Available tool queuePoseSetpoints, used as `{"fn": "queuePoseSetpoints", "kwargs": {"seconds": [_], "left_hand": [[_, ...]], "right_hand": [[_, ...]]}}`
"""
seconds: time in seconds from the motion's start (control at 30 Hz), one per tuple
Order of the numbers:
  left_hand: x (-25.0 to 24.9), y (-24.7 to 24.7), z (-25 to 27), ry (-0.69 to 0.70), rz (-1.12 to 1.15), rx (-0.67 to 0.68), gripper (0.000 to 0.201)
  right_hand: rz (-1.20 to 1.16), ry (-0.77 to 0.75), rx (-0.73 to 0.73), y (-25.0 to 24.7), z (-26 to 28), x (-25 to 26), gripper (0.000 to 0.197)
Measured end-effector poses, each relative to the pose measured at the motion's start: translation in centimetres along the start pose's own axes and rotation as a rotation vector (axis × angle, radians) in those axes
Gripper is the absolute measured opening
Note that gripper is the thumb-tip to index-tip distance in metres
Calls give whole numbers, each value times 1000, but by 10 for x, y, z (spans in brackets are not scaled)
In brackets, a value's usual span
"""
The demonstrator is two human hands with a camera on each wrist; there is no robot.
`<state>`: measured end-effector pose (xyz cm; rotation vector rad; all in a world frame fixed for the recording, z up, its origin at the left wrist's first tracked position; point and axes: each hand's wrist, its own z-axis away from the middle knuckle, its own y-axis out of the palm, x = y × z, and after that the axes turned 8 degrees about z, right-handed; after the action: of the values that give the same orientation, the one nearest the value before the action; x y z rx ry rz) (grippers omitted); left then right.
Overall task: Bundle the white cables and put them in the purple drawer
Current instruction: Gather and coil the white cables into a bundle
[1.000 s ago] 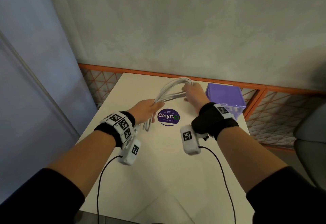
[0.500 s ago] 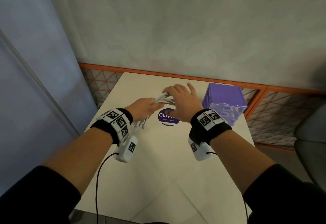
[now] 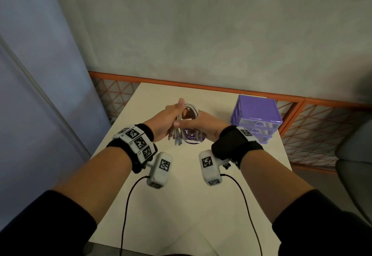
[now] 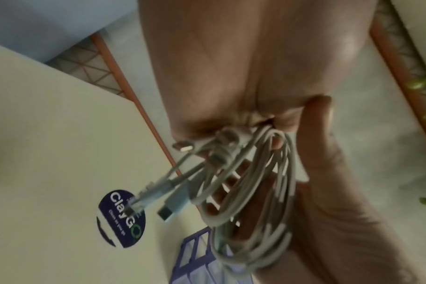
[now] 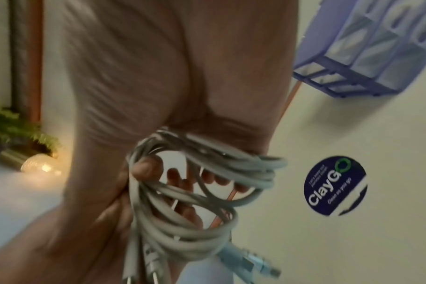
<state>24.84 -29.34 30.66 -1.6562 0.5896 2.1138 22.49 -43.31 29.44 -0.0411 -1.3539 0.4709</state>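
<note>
A coil of white cables (image 3: 189, 112) is held above the table between both hands. My left hand (image 3: 173, 117) grips one side of it, thumb pointing up. My right hand (image 3: 196, 122) holds the other side, thumb laid across the loops. Several plug ends (image 3: 177, 137) hang below the hands. In the left wrist view the looped cables (image 4: 250, 192) and their plugs (image 4: 169, 203) dangle from the fingers. In the right wrist view the cables (image 5: 195, 194) wrap across the fingers. The purple drawer unit (image 3: 256, 117) stands at the table's back right, its drawers closed.
A round dark ClayGo sticker (image 3: 194, 137) lies on the cream table (image 3: 181, 205) under the hands. An orange-framed mesh rail (image 3: 322, 134) runs behind and right of the table. A grey chair (image 3: 356, 155) sits at far right. Black wrist-camera leads (image 3: 128, 195) trail toward me.
My right hand, spread open over the cables half a second ago, now holds the coil. The long loops are folded into a smaller coil, lifted off the table between both hands.
</note>
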Motion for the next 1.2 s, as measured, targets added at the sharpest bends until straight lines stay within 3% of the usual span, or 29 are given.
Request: {"fn": "queuePoseSetpoints", "kwargs": {"seconds": [0.1,0.17,0.23,0.53,0.63,0.67,0.77,0.83,0.93,0.97,1.0,1.1,1.2], "left_hand": [[8,1,-5,-54,187,24,59],[10,3,-5,-81,265,34,58],[13,3,-6,-87,295,54,60],[20,7,-10,-25,203,12,53],[20,15,-12,-38,24,19,57],[21,64,-30,-74,-112,71,60],[18,70,-34,-41,-323,-70,73],[18,69,-42,24,-390,-195,60],[28,79,-44,159,-563,-267,32],[31,87,-52,177,-631,-267,30],[51,142,-104,146,-656,-240,30],[47,142,-107,108,-658,-351,29],[47,143,-114,114,-724,-397,30]], "right_hand": [[157,-6,-128,0,-1,2,31],[201,22,-146,1,0,2,18],[214,54,-152,0,0,1,17],[244,103,-270,2,4,-1,21],[316,90,-319,-2,13,-7,22],[316,127,-362,-39,41,-37,19],[375,188,-243,-39,44,-43,24],[422,195,-209,-30,43,-38,27],[501,199,-240,-27,44,-36,26],[505,227,-263,-34,44,-42,27],[475,318,-319,-86,50,-84,28],[664,321,-433,-87,56,-89,35],[815,305,-507,-79,56,-86,26]]}}
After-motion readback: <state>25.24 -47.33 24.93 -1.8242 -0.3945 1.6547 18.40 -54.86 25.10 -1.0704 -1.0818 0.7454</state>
